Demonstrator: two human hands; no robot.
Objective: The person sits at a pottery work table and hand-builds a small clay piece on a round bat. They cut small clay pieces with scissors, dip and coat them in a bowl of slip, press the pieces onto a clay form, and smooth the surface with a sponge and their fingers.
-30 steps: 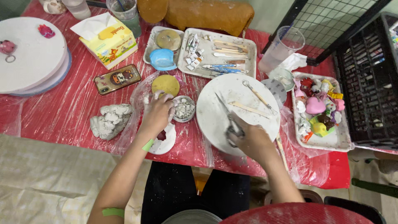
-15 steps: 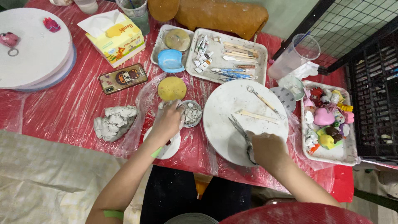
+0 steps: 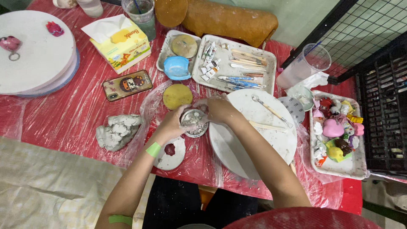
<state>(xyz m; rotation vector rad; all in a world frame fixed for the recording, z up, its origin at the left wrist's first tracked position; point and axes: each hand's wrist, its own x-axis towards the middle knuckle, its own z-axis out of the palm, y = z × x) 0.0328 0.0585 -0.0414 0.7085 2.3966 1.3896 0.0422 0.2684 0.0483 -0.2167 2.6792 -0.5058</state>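
Both hands closed round the small round grey clay-smeared dish (image 3: pixel 193 122) on the red plastic-covered worktop (image 3: pixel 63 114): left hand (image 3: pixel 174 124) cups its rim, right hand (image 3: pixel 220 110) pinches the far edge; looks light, rigid, slick with wet clay, so best held by the rim.

Both hands (image 3: pixel 199 116) around small clay-smeared bowl (image 3: pixel 193 123)

A yellow, box-shaped tissue package (image 3: pixel 123 44) stands on the red plastic-covered tabletop (image 3: pixel 63 114) toward the far left, a white tissue sticking out of its top and small cartoon pictures on its side. Just in front of it, nearer the person, a phone (image 3: pixel 127 85) lies flat, a dark rectangle showing a brown-and-orange cartoon picture.
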